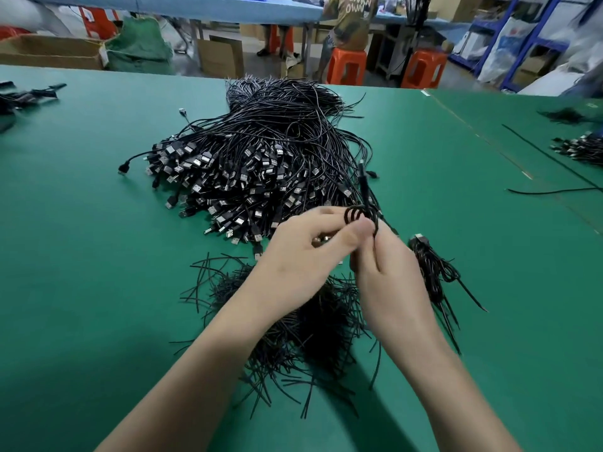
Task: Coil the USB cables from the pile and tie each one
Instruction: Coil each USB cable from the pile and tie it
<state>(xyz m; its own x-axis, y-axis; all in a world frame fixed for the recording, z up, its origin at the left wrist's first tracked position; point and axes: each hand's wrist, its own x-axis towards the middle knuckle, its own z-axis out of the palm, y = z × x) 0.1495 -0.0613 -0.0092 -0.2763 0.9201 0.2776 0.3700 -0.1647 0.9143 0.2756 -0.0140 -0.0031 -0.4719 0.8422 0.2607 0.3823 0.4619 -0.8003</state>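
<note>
1. In the grip: we list one black USB cable, held over the middle of the worktop, just off the near-right side of the pile. The left hand pinches its small loops between thumb and curled fingers. The right hand curls its fingers round the strands below the loops. We cannot make out how the cable runs inside either palm. A glint of metal under the left fingers is too blurred to name. One end stands up from the coil, tipped with a small plug.

2. The pile: black cables heaped toward the far edge, with silver-faced plugs fanned along the near-left side.

3. A heap of twist ties: short black strands toward the near edge, largely hidden beneath both forearms.

4. One coiled bundle: lies just right of the right hand, its thin ends pointing at the near edge.

5. The worktop: a green mat. We note a loose cable and small bundles at the right edge, cut off by the frame.

6. The room beyond the far edge: orange stools, a standing person at a blue table, a cardboard box and blue shelving.
</note>
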